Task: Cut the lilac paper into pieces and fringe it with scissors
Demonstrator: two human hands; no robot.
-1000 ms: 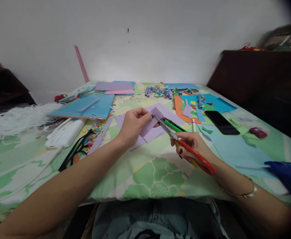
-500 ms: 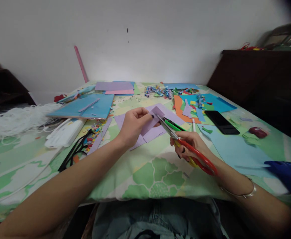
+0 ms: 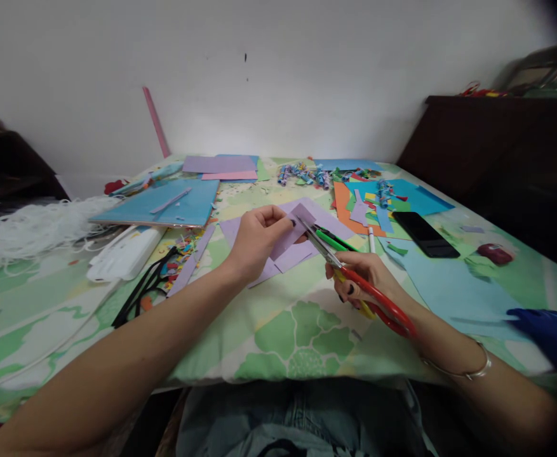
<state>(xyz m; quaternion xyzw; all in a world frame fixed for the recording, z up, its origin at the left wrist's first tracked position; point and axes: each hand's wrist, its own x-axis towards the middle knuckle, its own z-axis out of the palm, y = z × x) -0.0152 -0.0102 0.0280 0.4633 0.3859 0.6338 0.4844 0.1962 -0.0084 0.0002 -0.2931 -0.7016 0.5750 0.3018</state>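
Observation:
My left hand (image 3: pixel 255 243) pinches a small lilac paper piece (image 3: pixel 293 230) and holds it just above the table. Red-handled scissors (image 3: pixel 349 275) sit in my right hand (image 3: pixel 361 277), whose fingers are closed through the handles. Their metal blades point up and left, and the tips meet the edge of the lilac piece. More lilac paper (image 3: pixel 301 249) lies flat underneath, with a green marker (image 3: pixel 331 240) beside it.
A blue board (image 3: pixel 164 203) and a white case (image 3: pixel 124 255) lie at left, with black glasses (image 3: pixel 145 285) nearer me. Coloured paper scraps (image 3: pixel 368 203), a black phone (image 3: pixel 425 234) and a light blue sheet (image 3: pixel 449 285) fill the right. A blue object (image 3: pixel 552 333) sits at the right edge.
The scissors' blades have shifted slightly along the lilac piece; both hands otherwise stay in the same place.

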